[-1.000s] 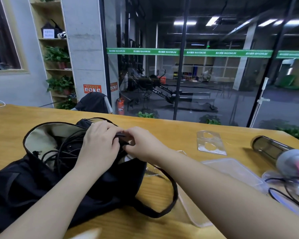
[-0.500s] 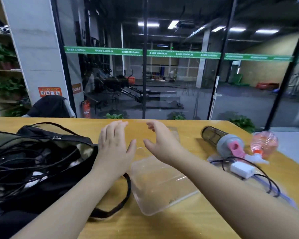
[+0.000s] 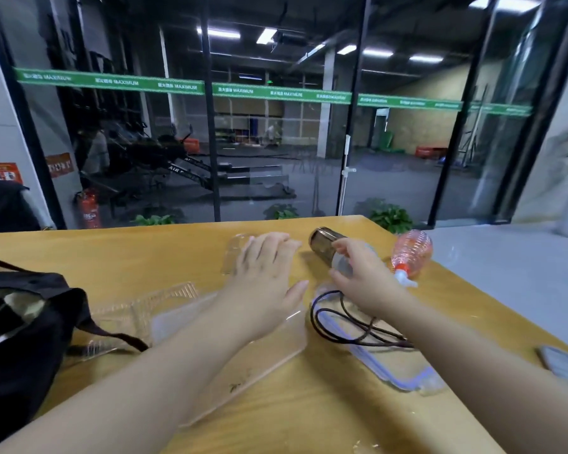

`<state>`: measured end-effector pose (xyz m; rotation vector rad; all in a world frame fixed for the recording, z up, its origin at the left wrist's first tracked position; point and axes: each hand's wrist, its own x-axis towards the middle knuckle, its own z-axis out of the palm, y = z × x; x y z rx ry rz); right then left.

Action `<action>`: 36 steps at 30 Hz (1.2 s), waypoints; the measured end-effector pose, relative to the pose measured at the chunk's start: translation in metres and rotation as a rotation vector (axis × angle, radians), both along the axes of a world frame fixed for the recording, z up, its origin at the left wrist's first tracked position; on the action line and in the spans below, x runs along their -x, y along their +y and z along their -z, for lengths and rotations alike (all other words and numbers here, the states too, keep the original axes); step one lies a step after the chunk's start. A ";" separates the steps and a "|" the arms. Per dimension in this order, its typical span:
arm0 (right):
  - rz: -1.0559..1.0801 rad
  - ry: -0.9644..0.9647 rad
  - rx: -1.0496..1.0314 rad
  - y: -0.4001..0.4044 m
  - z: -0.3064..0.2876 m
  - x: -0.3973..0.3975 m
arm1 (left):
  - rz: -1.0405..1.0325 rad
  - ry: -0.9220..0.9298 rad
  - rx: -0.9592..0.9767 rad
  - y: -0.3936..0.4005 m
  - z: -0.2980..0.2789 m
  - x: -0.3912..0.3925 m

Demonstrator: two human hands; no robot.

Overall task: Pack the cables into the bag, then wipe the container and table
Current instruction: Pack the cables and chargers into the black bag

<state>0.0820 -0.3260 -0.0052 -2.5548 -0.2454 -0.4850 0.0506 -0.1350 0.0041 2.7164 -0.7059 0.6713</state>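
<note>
Currently the wooden table (image 3: pixel 145 257) carries the black bag (image 3: pixel 23 339) at 9 o'clock, cables inside, and the clear container (image 3: pixel 243 365) at centre. My left hand (image 3: pixel 263 273) hovers over it, fingers straight and released. At 2 o'clock, my right hand (image 3: pixel 361 273) grasps the grey bottle (image 3: pixel 325 242), above a loose black cable (image 3: pixel 341 326).

Bare table (image 3: pixel 118 257) behind bag (image 3: pixel 20 329)

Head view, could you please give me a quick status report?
Left hand open, flat over clear container. Right hand curling around grey device. Black cable unpacked on table, bag open.
</note>
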 end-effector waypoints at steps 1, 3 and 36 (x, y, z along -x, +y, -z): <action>0.022 0.002 -0.003 -0.011 0.001 0.000 | 0.026 -0.010 -0.020 -0.010 0.000 -0.002; 0.069 0.006 0.007 -0.031 0.002 0.000 | 0.068 -0.017 -0.099 -0.027 0.002 -0.006; 0.246 0.213 0.435 -0.081 0.055 -0.020 | 0.246 0.297 -0.611 -0.086 0.037 -0.036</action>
